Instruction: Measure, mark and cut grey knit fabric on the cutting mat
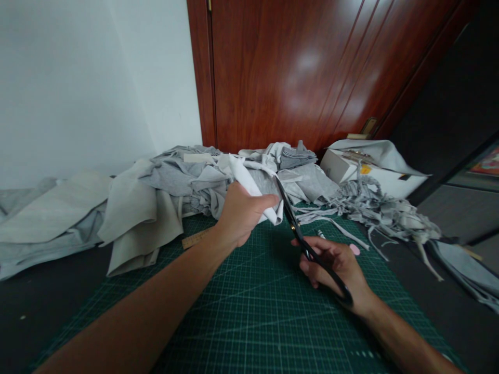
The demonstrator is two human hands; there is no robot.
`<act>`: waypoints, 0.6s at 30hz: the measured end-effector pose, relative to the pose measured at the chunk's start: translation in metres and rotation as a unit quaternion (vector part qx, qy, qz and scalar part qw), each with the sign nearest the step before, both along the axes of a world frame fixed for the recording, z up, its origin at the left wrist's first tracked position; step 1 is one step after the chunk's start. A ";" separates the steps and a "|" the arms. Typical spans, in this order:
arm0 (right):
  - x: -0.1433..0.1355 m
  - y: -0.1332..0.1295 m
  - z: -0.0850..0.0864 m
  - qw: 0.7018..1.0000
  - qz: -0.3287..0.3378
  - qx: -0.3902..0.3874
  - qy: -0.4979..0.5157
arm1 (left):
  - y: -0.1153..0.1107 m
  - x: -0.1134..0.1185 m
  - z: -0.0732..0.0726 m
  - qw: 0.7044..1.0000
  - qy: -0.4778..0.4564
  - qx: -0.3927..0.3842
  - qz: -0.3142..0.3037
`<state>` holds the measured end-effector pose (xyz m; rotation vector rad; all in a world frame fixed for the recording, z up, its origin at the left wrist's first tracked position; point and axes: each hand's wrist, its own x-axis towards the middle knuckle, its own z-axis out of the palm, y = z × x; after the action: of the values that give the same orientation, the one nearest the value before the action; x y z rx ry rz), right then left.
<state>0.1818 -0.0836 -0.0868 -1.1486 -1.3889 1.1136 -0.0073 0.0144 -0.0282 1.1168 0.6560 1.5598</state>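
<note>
My left hand (241, 210) grips a folded piece of white and grey fabric (251, 182), thumb on top, raised above the green cutting mat (249, 311). In my right hand (339, 265) is a pair of black scissors (290, 213), my fingers through the handles. Its blades point up and away, their tips at the right edge of the held fabric. Whether the blades have cloth between them I cannot tell. Part of the fabric is hidden behind my left hand.
Grey fabric pieces (175, 176) are heaped along the back, with beige sheets (136, 223) at left. A wooden ruler (195, 239) lies behind my left forearm. Cut strips (382, 210) pile up at right, before a white box (339, 166). A pink piece (354, 249) rests near my right hand.
</note>
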 end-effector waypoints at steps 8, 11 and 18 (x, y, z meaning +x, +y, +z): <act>0.001 0.000 -0.003 1.000 0.008 0.014 -0.016 | 0.001 -0.003 0.000 0.997 0.076 0.012 -0.032; 0.000 -0.001 -0.002 1.000 0.006 0.015 -0.024 | 0.000 -0.003 0.001 0.995 0.089 0.007 -0.035; 0.001 -0.001 -0.003 0.999 -0.003 0.022 -0.040 | 0.000 -0.005 0.002 0.995 0.090 0.005 -0.040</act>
<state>0.1826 -0.0847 -0.0895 -1.1765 -1.4632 1.0379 -0.0120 0.0145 -0.0260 1.2863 0.7143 1.4073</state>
